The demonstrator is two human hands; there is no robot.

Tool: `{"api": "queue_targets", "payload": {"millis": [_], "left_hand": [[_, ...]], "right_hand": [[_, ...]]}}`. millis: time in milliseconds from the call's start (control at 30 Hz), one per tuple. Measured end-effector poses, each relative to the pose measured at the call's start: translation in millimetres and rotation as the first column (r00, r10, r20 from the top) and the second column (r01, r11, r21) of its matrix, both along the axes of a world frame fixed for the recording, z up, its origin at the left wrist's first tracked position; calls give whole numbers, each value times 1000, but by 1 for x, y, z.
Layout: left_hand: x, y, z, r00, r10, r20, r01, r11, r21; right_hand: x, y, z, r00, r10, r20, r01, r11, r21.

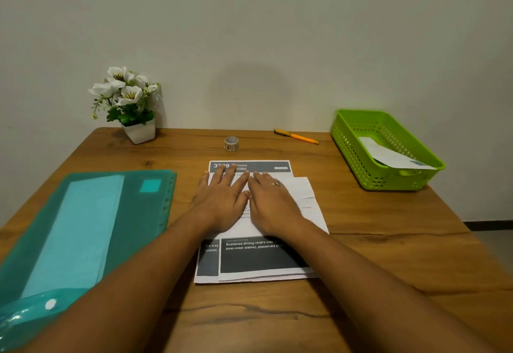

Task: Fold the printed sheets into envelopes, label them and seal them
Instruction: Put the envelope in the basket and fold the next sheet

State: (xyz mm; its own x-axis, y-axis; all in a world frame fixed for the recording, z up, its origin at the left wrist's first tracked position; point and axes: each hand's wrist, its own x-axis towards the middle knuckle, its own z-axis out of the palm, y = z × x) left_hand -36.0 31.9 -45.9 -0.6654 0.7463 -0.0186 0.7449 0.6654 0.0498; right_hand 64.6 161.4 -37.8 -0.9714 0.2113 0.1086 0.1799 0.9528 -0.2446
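Observation:
A printed sheet [261, 258] with dark grey blocks lies in the middle of the wooden table [388, 255], its right side partly folded over. My left hand [222, 200] and my right hand [273, 205] press flat on it side by side, fingers straight and pointing away from me. A small roll of patterned tape [231, 143] stands behind the sheet. An orange pen [296, 136] lies further back to the right. A folded white paper [394, 157] rests inside the green basket [358, 141] at the right.
A teal plastic folder [133, 214] with pale sheets inside covers the table's left side. A white pot of white flowers [130, 102] stands at the back left against the wall.

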Motion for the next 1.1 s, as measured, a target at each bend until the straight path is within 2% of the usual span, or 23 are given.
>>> {"api": "queue_targets", "payload": {"millis": [67,167,333,433,567,600,700,767,833,967,1100], "left_hand": [[0,0,0,1000,5,0,-5,1000,-12],[-1,0,0,1000,4,5,-4,1000,-22],[1,0,2,999,22,23,-21,1000,-21],[10,6,6,993,118,25,-117,992,-48],[30,37,14,955,294,-42,-297,947,-125],[35,45,14,966,258,-28,-259,959,-118],[40,54,9,998,10,64,-6,998,-58],[30,44,8,995,-68,76,72,996,-57],[15,28,8,997,-43,67,47,997,-63],[-3,3,6,992,123,24,-122,991,-54],[1,3,4,991,137,1,-137,990,-27]], "right_hand": [[2,2,-4,999,36,-13,-37,999,-32],[12,19,-5,996,37,75,-37,999,-8],[35,67,-6,974,-121,190,113,992,51],[41,78,-8,968,-149,203,140,989,55],[40,77,-10,971,-151,184,144,988,52],[40,77,-11,972,-151,181,143,988,53],[41,78,-11,972,-153,177,144,988,60],[40,78,-11,974,-150,170,141,988,60],[40,78,-12,977,-146,158,139,989,58],[40,79,-14,978,-148,148,140,988,66],[42,78,-12,978,-143,150,136,989,57]]}}
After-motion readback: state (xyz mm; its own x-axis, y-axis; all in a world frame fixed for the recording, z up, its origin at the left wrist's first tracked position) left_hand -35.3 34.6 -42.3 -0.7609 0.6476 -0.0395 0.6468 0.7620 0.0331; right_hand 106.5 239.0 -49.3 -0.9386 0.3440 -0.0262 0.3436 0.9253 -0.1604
